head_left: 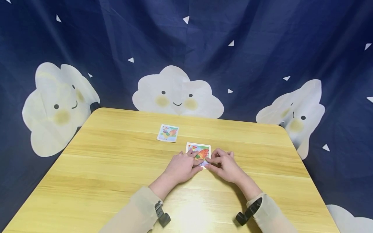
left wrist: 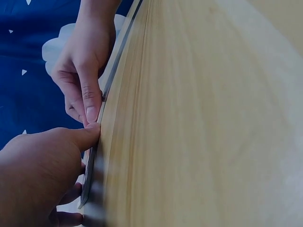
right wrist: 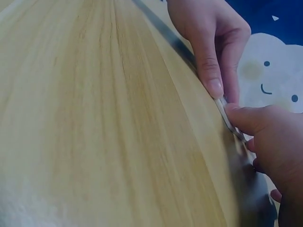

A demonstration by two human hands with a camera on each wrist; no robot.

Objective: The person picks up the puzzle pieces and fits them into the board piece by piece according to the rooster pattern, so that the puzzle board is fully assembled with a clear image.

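A small picture board (head_left: 199, 151) with a white border and a colourful bird lies flat on the table. My left hand (head_left: 183, 165) rests over its left and lower part, fingers extended across the picture and thumb at the near edge. At the lower right corner, my right hand (head_left: 227, 165) touches the board with thumb and index fingertips close together; its other fingers are bent. I cannot tell whether it pinches a separate piece there. Both thumbs meet near the board's edge (right wrist: 224, 113) in the right wrist view. The hands hide much of the picture's lower half.
Behind the board, to the left, lies a paper square (head_left: 168, 133) printed with a paler, similar bird. The wooden table (head_left: 102, 161) ends at a dark blue curtain (head_left: 204, 38) with smiling clouds. A wrist camera sits on each sleeve (head_left: 142, 207).
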